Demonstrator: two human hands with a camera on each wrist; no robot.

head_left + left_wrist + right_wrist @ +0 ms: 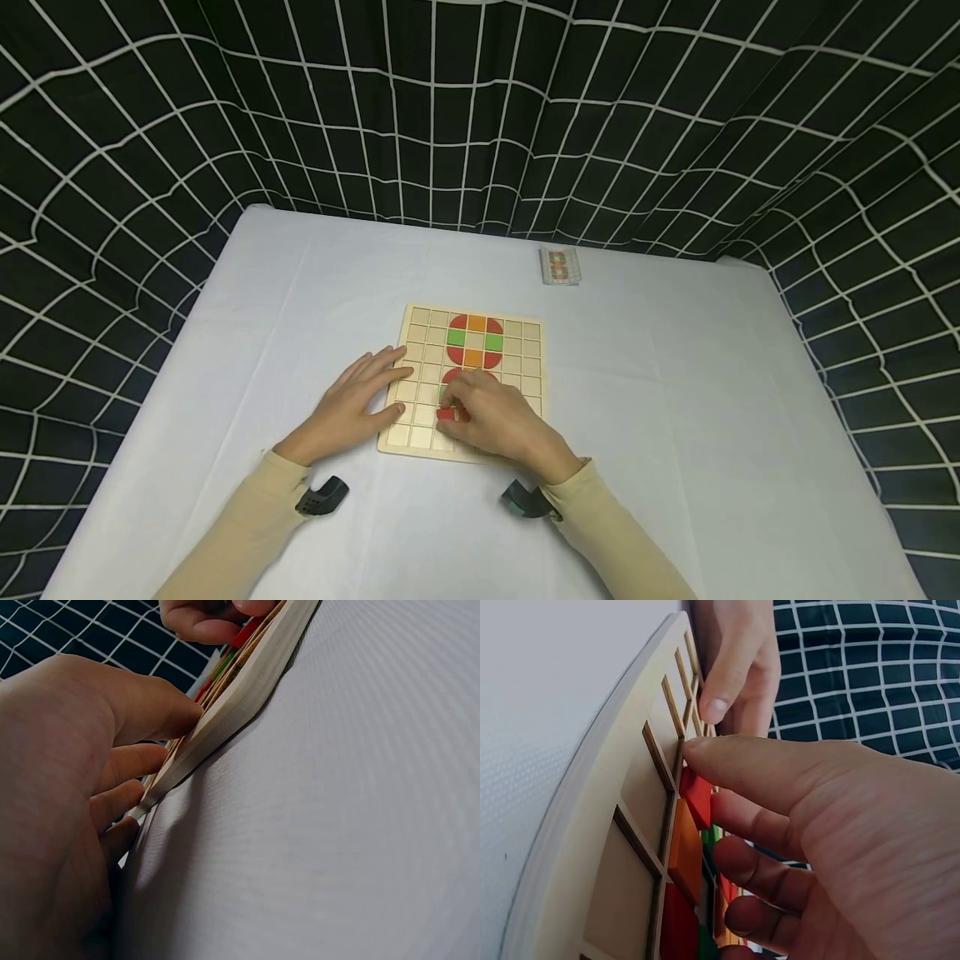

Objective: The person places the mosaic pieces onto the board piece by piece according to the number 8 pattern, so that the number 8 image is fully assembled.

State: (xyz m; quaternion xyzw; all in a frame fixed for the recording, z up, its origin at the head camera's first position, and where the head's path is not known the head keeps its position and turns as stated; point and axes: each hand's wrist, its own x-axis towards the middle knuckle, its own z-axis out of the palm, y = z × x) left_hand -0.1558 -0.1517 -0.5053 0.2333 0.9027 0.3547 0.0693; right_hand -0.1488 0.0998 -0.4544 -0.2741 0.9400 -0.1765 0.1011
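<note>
A square wooden grid board (399,435) lies on the table, with red, orange and green tiles set in its middle columns. My right hand (501,418) is over the lower middle of the board, pinching a red tile (696,796) between thumb and fingers. That tile sits tilted at its cell, beside an orange tile (685,851) in the right wrist view. The hand hides part of the lower tile pattern. At the board's left edge rests my left hand (348,408), its fingers spread and the thumb (169,712) touching the rim.
A small stack of cards (560,266) printed with a tile pattern lies near the table's far edge. White cloth covers the table (675,433). Dark curtains with a white grid (450,125) stand around the back and sides.
</note>
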